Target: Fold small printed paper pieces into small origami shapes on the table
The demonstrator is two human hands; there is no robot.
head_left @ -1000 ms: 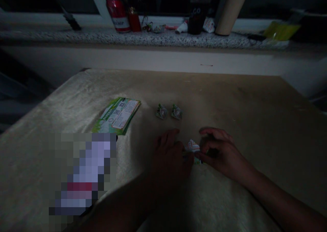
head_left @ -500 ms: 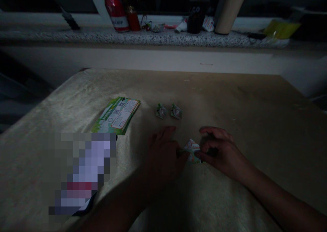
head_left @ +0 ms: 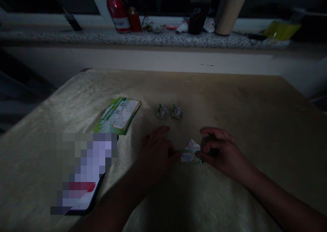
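Between my hands lies a small folded paper (head_left: 188, 158), green and white in front with a white, orange-printed triangular peak behind. My left hand (head_left: 158, 152) closes on its left end with thumb and curled finger, while another finger stretches forward; the exact grip is partly hidden in shadow. At the right end, my right hand (head_left: 222, 152) pinches the paper by thumb and fingers, its upper fingers curved above. Beyond them sit two small folded paper pieces, the left piece (head_left: 161, 112) and the right piece (head_left: 177, 112), side by side.
A stack of green printed leaflets (head_left: 120, 114) lies left on the cloth-covered table (head_left: 230, 96). A phone (head_left: 89, 181), partly blurred out, is nearer me. The speckled windowsill (head_left: 158, 38) holds a red can (head_left: 120, 16), a dark cup (head_left: 197, 17) and a cardboard tube (head_left: 231, 12).
My left hand has moved left, and the paper's left part now lies spread out flat toward it. My right hand stays in nearly the same place.
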